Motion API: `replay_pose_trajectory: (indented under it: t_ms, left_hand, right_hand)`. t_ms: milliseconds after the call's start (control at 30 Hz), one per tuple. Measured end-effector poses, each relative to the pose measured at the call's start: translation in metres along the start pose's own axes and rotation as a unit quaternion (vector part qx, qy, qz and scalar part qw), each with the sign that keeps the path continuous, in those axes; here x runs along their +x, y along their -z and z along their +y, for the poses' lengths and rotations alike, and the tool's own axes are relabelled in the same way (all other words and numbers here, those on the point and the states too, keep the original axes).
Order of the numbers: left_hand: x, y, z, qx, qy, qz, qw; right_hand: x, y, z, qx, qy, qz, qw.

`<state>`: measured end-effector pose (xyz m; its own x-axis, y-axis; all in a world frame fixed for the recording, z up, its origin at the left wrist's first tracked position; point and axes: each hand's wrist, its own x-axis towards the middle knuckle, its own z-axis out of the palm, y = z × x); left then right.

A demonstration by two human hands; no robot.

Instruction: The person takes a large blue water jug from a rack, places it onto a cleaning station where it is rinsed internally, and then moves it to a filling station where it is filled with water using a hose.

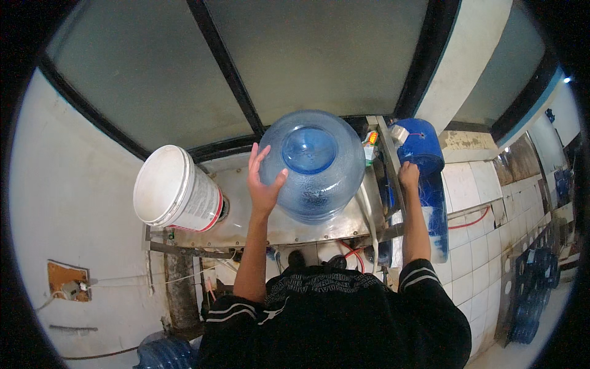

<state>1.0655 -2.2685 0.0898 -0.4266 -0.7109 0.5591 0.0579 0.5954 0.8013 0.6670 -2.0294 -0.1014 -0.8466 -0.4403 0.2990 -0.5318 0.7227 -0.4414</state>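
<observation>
A large translucent blue water jug (319, 190) sits upright on a steel counter (246, 227), a darker round centre on its top. My left hand (265, 181) is raised at the jug's left side, fingers spread, thumb over its surface; whether it presses on it I cannot tell. My right hand (409, 175) is closed at the blue plastic container (435, 209) right of the counter; what its fingers grip is hidden. A white bucket (184, 190) stands at the counter's left end. A small colourful packet (370, 146) lies behind the jug's right side.
A pale hose (369, 209) runs down the counter's right. Dark-framed glass panels (326, 55) stand behind. A wall socket (70, 289) with wires is at the left. Red hoses (473, 220) lie low. More jugs (531, 295) are stacked at right, another (163, 355) at lower left.
</observation>
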Motion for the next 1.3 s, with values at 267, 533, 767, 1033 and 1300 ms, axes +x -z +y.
replay_pose_trajectory:
  t_ms: [267,533,767,1033,1300]
  left_hand:
    - [-0.001,0.007,0.000,-0.018,0.015,-0.006,1.000]
    - [0.026,0.017,-0.011,-0.069,-0.038,-0.115,0.990]
    - [-0.003,0.003,0.036,0.188,0.061,0.141,0.970]
    - [-0.006,-0.007,0.010,0.099,-0.063,-0.007,0.993]
    - [-0.038,-0.010,0.044,0.125,0.085,0.188,0.971]
  right_hand:
    - [-0.016,0.021,-0.027,0.115,-0.071,-0.013,0.991]
    - [-0.014,0.020,-0.022,0.141,-0.083,-0.003,0.987]
    - [-0.015,0.021,-0.020,0.133,-0.081,0.007,0.988]
    - [-0.015,0.022,-0.025,0.134,-0.079,0.005,0.988]
    - [-0.020,0.029,-0.032,0.130,-0.079,-0.002,0.988]
